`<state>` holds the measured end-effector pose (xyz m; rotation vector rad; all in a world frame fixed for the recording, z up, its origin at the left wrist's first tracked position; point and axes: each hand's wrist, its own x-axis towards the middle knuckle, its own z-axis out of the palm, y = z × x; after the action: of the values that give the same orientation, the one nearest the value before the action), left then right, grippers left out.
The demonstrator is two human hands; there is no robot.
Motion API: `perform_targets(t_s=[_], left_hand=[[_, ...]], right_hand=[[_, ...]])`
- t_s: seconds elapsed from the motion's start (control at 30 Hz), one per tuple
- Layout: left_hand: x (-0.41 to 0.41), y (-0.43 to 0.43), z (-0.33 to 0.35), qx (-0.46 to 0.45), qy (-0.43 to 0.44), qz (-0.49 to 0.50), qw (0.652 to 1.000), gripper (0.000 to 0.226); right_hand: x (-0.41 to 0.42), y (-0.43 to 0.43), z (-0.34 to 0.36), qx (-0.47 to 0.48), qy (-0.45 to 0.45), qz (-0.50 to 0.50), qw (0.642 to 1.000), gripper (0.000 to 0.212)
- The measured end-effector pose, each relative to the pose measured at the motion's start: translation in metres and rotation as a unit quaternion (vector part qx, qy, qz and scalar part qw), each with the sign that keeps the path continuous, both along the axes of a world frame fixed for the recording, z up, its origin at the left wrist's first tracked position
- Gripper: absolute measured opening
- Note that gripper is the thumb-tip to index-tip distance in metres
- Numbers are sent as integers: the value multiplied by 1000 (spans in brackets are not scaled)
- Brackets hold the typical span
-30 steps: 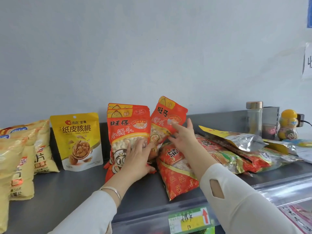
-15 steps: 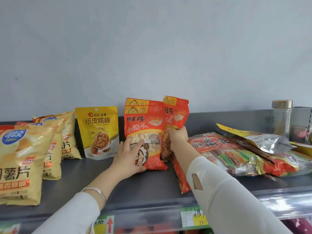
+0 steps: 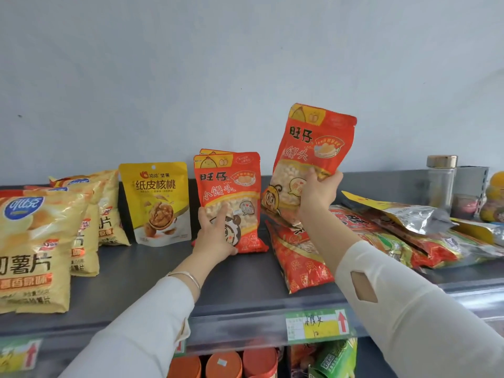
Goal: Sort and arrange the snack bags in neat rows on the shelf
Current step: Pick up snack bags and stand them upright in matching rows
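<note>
Head view, top shelf (image 3: 245,285), grey metal, pale wall behind. Right hand (image 3: 316,195) grips the raised orange bag (image 3: 313,148) by its lower right part, fingers curled round the edge; the bag is in the air, upright with a slight tilt, clear of the shelf and above the left end of the flat pile. Left hand (image 3: 215,236) lies with fingers spread and fairly straight against the front of the standing orange bags (image 3: 229,181), which stand upright mid-shelf, one directly behind another; how many are in the stack I cannot tell. A silver bracelet (image 3: 188,278) sits on the left wrist. Just left of that stack stands a yellow walnut pouch (image 3: 155,203), upright. Further left, yellow chip bags (image 3: 30,246) stand in a row running from near to far. To the right, a red bag (image 3: 300,257) lies flat, with more bags overlapping beyond it and a silver foil bag (image 3: 409,216) on top. A glass jar (image 3: 440,184) with a metal lid stands far right. A green and yellow price label (image 3: 317,324) is fixed to the shelf's near edge.
</note>
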<state>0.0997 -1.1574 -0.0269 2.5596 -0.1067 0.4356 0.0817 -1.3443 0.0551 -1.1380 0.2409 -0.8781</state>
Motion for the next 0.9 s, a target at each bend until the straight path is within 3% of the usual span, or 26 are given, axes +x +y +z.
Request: perform_targets(t_s=[0.13, 0.23, 0.37, 0.47, 0.53, 0.6, 0.73, 0.8, 0.9], left_hand=[[-1, 3, -1, -62, 15, 17, 998, 107], [-5, 9, -3, -16, 42, 51, 998, 103], [-2, 13, -4, -34, 86, 31, 995, 98], [-4, 14, 0, -233, 72, -35, 969, 64], [-8, 18, 3, -423, 90, -74, 899, 40], [-14, 23, 4, -498, 137, -118, 848, 54], [-20, 30, -1, -450, 122, -174, 867, 87], [-19, 34, -1, -455, 100, -173, 868, 88], [-21, 33, 0, -395, 46, -168, 902, 81]], right_hand=[[-6, -3, -4, -1, 7, -27, 1000, 31], [-12, -5, 0, -23, 11, -67, 997, 32], [-14, -6, 0, 5, 25, -15, 1000, 39], [-12, 7, -12, -24, 57, 61, 996, 46], [-10, 21, -24, -72, 85, 98, 989, 49], [-10, 36, -36, -135, 113, 126, 976, 54], [-6, 62, -48, -254, 131, 139, 948, 49], [-3, 72, -48, -266, 120, 130, 948, 46], [0, 82, -54, -321, 161, 65, 931, 48]])
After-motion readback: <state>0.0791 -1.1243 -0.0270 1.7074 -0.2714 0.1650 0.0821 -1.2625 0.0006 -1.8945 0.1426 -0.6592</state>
